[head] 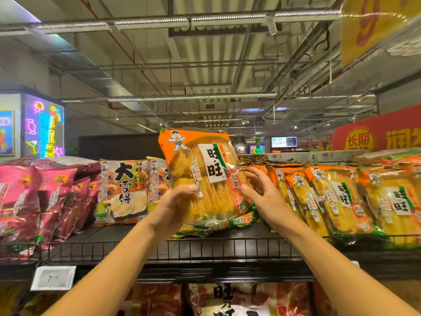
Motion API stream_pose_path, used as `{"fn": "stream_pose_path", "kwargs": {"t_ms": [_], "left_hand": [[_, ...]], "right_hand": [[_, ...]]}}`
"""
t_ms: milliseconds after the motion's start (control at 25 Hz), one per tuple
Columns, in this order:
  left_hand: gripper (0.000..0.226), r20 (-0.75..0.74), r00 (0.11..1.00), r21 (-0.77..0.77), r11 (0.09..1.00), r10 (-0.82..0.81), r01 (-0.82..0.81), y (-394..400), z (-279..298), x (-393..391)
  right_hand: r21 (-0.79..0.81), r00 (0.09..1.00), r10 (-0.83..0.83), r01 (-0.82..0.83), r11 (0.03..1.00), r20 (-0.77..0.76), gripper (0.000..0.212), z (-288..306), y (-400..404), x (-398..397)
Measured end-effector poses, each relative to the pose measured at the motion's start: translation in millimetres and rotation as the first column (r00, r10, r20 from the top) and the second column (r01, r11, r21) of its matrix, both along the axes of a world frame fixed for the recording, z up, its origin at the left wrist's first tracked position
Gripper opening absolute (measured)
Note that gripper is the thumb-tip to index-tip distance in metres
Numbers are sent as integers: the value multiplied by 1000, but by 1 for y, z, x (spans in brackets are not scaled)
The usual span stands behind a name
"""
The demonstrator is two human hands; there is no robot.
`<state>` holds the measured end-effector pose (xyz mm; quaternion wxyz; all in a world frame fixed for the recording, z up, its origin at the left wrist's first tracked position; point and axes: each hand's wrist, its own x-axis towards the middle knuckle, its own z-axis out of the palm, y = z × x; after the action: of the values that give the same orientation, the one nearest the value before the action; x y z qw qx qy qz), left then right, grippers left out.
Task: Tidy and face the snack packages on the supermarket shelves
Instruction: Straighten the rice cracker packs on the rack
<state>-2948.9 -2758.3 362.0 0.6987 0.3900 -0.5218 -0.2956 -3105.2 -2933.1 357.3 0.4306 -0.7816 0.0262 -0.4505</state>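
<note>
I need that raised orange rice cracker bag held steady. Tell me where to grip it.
Grip the orange rice cracker bag by its two long side edges, low down, one hand from each side. It stands upright, flat and wide, so the left hand alone lets it tip.

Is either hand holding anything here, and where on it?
The left hand grips an orange rice cracker bag by its lower left edge. The right hand is open at the bag's right side, fingers spread.

bare shelf [127, 236] gap behind low wire rail [173, 248]; packed bags [341, 199] right
</note>
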Motion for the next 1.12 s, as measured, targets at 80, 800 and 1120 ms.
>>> {"fn": "stream_pose_path", "kwargs": {"t_ms": [80,800,1120], "left_hand": [[104,41,999,25,999,-32,31,3,2,0],[39,280,857,122,869,433,-479,-64,-30,32],[46,210,881,183,869,423,-461,-67,-35,41]], "right_hand": [[53,998,-9,12,999,-61,68,1,-13,-5],[-5,894,-369,380,925,-253,79,-36,-70,-19],[40,892,-296,328,944,-342,86,-33,-78,-17]]}}
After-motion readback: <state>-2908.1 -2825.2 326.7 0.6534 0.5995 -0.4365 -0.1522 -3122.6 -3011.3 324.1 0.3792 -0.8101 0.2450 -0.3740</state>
